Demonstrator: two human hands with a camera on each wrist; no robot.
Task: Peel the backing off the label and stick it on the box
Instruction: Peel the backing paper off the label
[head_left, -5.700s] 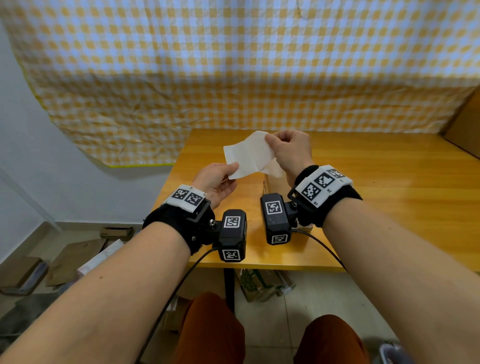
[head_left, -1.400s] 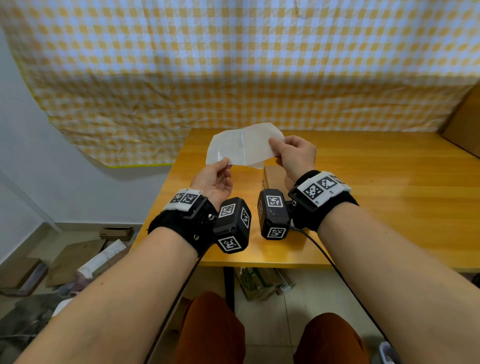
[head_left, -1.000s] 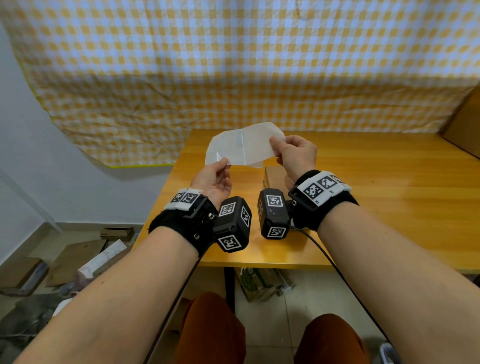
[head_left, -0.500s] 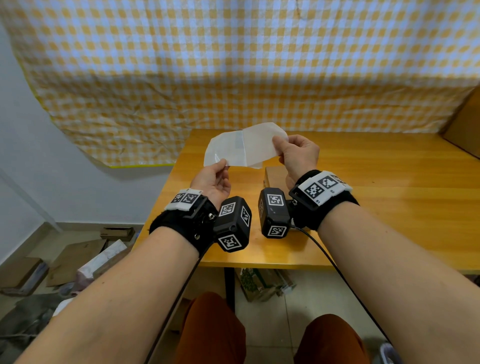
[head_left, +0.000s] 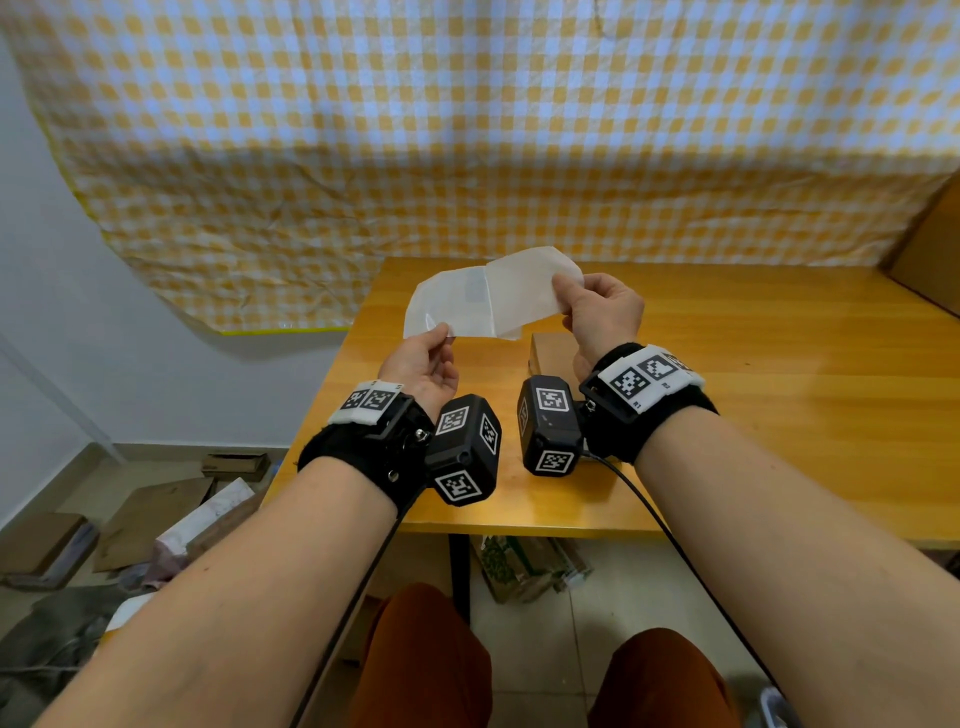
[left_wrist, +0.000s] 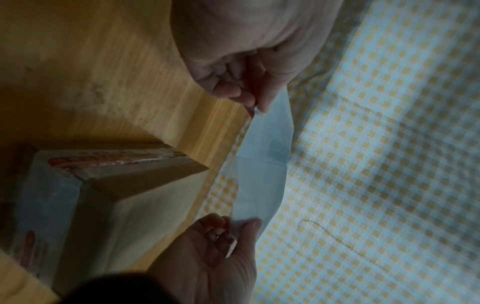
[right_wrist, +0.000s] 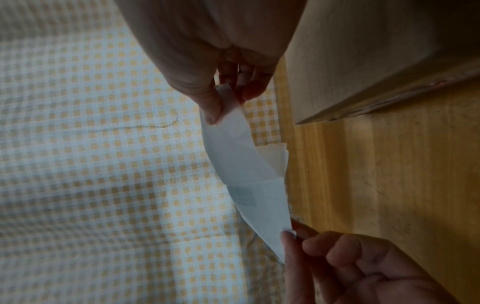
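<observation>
Above table (head_left: 779, 415), both hands raised: left hand (head_left: 423, 364) pinching backing (head_left: 447, 306), right hand (head_left: 602, 312) pinching label (head_left: 530, 280).

Both forearms are bare, with no sleeves. Each wrist wears a wide black fabric band (head_left: 358, 457) topped by a white plate printed with black square marker codes; the right one (head_left: 647, 376) also carries small printed characters too small to read. A black boxy camera unit (head_left: 465, 449) with white coded tags sits inside each wrist, fixed by a bracket with small silver screws. A thin black cable (head_left: 675, 540) trails from each unit toward the lower frame. Rust-orange trousers (head_left: 431, 660) cover the knees at the bottom centre.
</observation>
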